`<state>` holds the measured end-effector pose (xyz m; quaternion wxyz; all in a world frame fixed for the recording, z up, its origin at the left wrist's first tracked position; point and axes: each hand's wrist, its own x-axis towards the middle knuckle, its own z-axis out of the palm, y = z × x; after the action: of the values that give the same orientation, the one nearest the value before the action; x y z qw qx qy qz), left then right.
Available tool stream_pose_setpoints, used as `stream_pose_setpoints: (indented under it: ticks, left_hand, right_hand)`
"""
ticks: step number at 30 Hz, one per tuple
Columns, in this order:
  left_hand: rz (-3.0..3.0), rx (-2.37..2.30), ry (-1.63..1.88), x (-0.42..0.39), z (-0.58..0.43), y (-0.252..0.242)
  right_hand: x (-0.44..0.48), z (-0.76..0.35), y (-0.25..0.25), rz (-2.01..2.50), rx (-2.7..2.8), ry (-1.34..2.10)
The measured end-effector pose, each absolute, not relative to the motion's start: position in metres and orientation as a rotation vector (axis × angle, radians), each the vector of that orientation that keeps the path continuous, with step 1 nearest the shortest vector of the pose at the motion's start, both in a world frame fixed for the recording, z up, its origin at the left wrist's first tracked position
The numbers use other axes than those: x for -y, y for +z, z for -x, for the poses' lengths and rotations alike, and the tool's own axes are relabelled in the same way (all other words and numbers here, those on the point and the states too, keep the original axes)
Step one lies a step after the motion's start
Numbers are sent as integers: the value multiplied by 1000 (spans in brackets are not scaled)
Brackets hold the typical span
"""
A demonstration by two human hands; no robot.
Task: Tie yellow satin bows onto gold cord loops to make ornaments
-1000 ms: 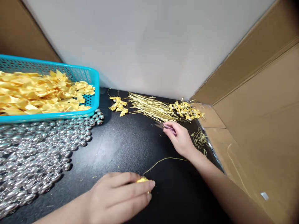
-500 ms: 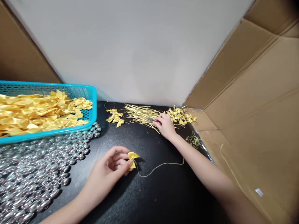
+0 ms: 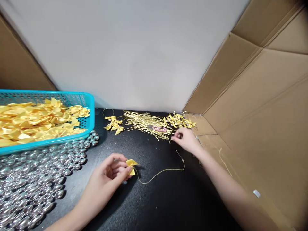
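My left hand (image 3: 112,175) pinches a small yellow ribbon bow (image 3: 132,163) between thumb and fingers, low over the black table. From the bow a thin gold thread (image 3: 158,173) curves to the right across the tabletop and bends back at its far end. My right hand (image 3: 186,140) is closed, fingertips together, just beyond the right end of a pile of gold strands (image 3: 138,121). What its fingertips hold, if anything, is too small to make out. Pink-handled thread snips (image 3: 158,128) lie on the strands, left of that hand.
At left stands a blue basket (image 3: 92,112) filled with yellow bows. Many shiny silver beads (image 3: 43,179) spread before it. A few finished bows (image 3: 114,124) lie left of the strands, a bow cluster (image 3: 179,120) right. Cardboard (image 3: 260,106) and a white panel (image 3: 144,57) enclose the table.
My right hand has moved right and slightly nearer, off the strands, uncovering the snips. My left hand still holds the bow. The view has shifted slightly.
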<state>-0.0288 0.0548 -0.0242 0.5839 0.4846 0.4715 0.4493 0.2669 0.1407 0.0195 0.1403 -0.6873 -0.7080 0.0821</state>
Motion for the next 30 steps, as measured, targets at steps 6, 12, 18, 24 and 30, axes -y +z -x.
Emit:
stream_pose_setpoints:
  ticks: [6, 12, 18, 24, 30]
  left_hand:
    - [-1107, -1097, 1087, -57, 27, -24]
    - [-1080, -1132, 1077, -54, 26, -20]
    - [-1074, -1127, 1051, -54, 26, -19]
    - [-1071, -1137, 1071, -53, 25, -20]
    - [-1097, -1126, 1069, -54, 27, -25]
  right_hand:
    - [-80, -265, 15, 2234, 2060, 236]
    - [-69, -255, 6, 2242, 2080, 138]
    - [-62, -259, -12, 2107, 2001, 195]
    - [-66, -273, -18, 1837, 1750, 472]
    - [-75, -295, -11, 1518, 1259, 791]
